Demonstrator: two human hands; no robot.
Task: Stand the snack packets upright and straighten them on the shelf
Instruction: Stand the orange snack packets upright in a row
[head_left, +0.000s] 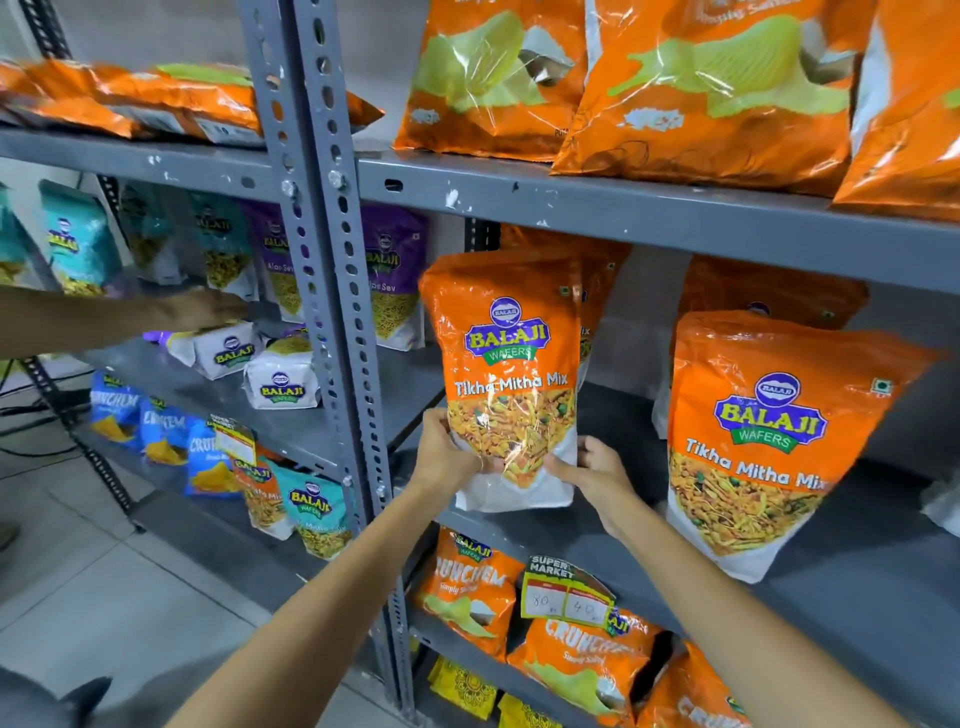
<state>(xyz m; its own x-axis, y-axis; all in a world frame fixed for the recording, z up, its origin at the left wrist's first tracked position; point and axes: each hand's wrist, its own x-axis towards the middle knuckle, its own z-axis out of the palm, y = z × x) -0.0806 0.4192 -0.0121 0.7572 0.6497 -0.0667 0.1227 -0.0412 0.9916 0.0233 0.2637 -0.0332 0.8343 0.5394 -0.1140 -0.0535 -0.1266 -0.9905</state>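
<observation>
An orange Tikha Mitha Mix packet (506, 358) stands upright at the left end of the grey middle shelf (857, 582). My left hand (441, 452) grips its lower left edge and my right hand (597, 473) grips its lower right corner. A second orange Tikha Mitha Mix packet (763, 441) stands to the right, leaning slightly. More orange packets stand behind both, mostly hidden.
Another person's arm (119, 317) reaches over white fallen packets (280, 384) on the left rack. A slotted grey upright (332, 291) divides the racks. Large orange wafer bags (717, 88) fill the shelf above; Crunchem packets (472, 587) and a price tag (566, 592) sit below.
</observation>
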